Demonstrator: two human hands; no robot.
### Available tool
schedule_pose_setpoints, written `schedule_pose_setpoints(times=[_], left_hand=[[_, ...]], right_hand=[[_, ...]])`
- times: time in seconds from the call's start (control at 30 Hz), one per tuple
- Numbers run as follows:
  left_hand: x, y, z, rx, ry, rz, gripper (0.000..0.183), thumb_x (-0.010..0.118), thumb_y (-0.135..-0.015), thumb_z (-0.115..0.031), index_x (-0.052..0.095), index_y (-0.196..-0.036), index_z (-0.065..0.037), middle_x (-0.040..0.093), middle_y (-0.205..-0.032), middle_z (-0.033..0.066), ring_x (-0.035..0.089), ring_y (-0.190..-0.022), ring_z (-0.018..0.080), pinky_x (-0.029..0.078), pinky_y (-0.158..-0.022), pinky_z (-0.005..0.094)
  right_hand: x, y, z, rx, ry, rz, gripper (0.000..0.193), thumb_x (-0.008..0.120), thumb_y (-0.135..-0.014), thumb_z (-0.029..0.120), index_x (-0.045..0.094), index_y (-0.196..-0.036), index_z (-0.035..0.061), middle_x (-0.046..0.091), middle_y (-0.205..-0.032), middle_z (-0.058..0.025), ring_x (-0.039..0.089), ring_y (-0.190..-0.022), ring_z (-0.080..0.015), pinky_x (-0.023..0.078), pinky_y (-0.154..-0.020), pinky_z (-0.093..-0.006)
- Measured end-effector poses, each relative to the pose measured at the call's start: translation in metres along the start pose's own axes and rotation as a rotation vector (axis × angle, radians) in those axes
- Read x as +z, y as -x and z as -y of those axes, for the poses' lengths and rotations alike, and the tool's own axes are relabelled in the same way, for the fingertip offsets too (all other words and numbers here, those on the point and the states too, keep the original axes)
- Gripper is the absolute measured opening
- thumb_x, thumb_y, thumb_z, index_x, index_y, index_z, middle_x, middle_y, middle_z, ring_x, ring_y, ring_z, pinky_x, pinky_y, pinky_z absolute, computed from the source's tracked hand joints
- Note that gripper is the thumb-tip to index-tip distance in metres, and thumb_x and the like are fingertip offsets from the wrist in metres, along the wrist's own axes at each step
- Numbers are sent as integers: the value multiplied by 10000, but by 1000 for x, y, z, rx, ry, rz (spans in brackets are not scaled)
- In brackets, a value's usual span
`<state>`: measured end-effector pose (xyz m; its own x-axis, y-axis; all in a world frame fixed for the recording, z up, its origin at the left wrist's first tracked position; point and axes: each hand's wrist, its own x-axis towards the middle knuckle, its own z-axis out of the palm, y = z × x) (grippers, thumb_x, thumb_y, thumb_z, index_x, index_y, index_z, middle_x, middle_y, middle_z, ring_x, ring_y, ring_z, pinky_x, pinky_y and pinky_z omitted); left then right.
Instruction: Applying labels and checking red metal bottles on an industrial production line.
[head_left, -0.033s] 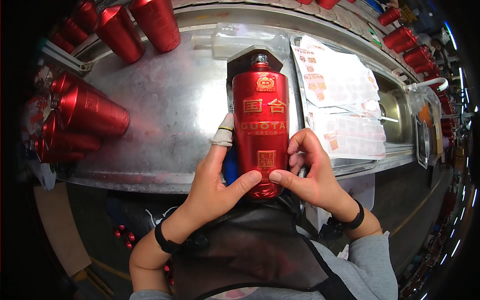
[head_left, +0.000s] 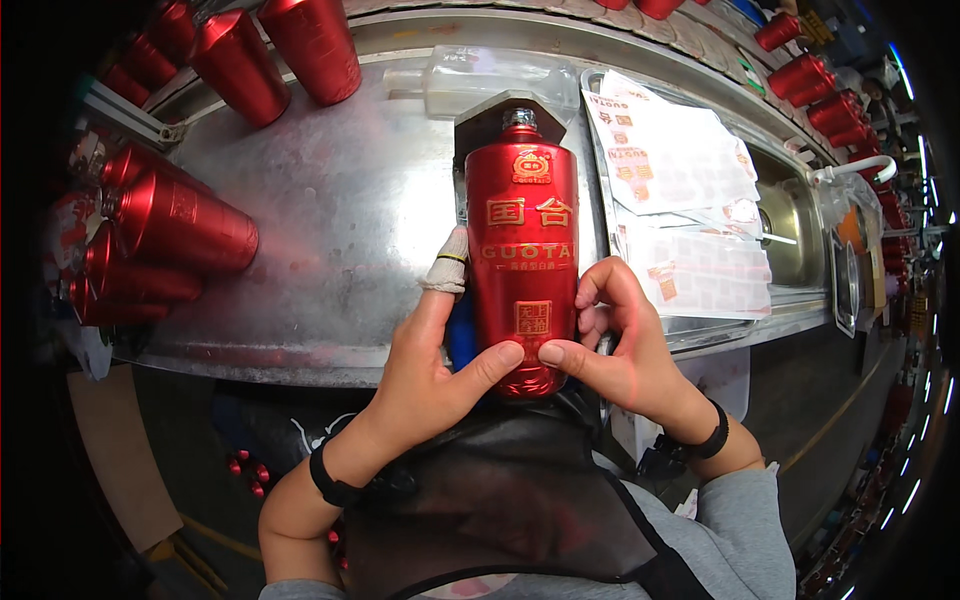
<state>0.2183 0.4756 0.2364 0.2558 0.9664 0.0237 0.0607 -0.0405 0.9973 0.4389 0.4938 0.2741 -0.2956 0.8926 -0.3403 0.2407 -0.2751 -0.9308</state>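
Observation:
A shiny red bottle with gold lettering and emblems lies in front of me, its neck pointing away. Behind its shoulder shows a dark angular support. My left hand grips the lower left side, thumb on the front near the base; a whitish cover wraps its forefinger tip. On the lower right side, my right hand presses its thumb beside the left one, with its fingers curled at the bottle's edge. Something blue partly shows under the bottle by my left hand. To the right lie white transfer sheets with red-and-gold prints.
Several red bottles lie at the left of the metal worktop. More red bottles stand at the far left. A clear bottle-shaped piece lies beyond the support. A sink with a white faucet is at the right.

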Motion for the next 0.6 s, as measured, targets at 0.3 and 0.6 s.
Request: schedule_pose_setpoints(times=[0.3,0.6], left_hand=[[-1,1,1,13,-59,-11,933,749,-884,-264,184,-1545,73,388,-1525,255,382,-1427,311,304,-1148,384],[0,1,2,20,-66,-5,934,749,-881,-255,181,-1545,76,371,-1534,258,380,-1427,312,301,-1150,383]], right_hand=[[0,0,1,24,-14,14,503,875,-766,268,458,-989,96,444,-867,34,395,-745,-47,388,-628,-206],[-1,1,0,8,-6,17,482,851,-790,273,461,-1003,86,455,-877,25,414,-768,-59,408,-651,-219]])
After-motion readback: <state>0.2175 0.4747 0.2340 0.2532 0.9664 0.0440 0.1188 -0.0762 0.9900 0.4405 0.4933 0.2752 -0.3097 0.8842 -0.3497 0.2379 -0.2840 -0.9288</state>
